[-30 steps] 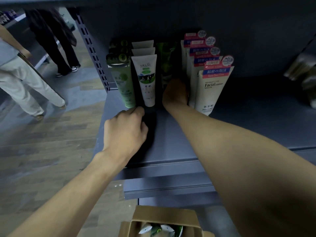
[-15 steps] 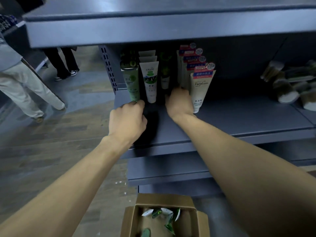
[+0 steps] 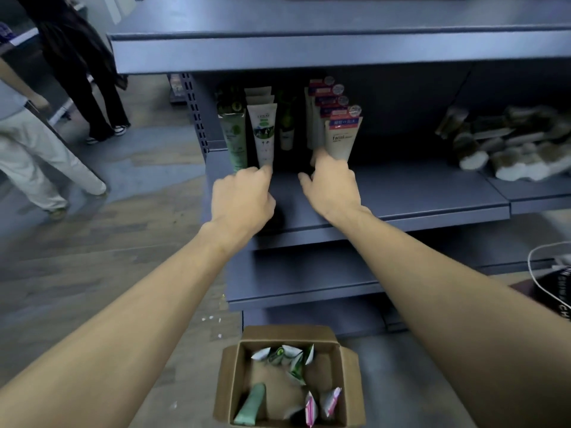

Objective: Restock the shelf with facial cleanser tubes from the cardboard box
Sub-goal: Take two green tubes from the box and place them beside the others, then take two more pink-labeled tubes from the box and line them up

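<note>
Four rows of cleanser tubes stand at the left of the dark blue shelf (image 3: 417,193): green tubes (image 3: 235,134), white tubes (image 3: 265,134), a dark green tube (image 3: 286,125) set further back, and white "Facial" tubes with pink tops (image 3: 341,139). My left hand (image 3: 244,199) is curled, knuckles up, its fingertips at the foot of the front white tube. My right hand (image 3: 332,186) has its fingers spread, the index finger touching the foot of the front "Facial" tube. Neither hand holds anything. The open cardboard box (image 3: 228,375) sits on the floor below, with several tubes (image 3: 287,359) inside.
A shelf board (image 3: 340,50) overhangs the tubes. Brushes with pale bristles (image 3: 506,143) lie at the shelf's right. A lower shelf (image 3: 302,285) juts out beneath. Two people (image 3: 46,118) stand in the aisle at left. A black bag with a white cable (image 3: 553,282) is at right.
My view has pulled back and down, showing more of the box. My right hand has come out of the gap between the rows toward the shelf's front. My left hand has stayed put.
</note>
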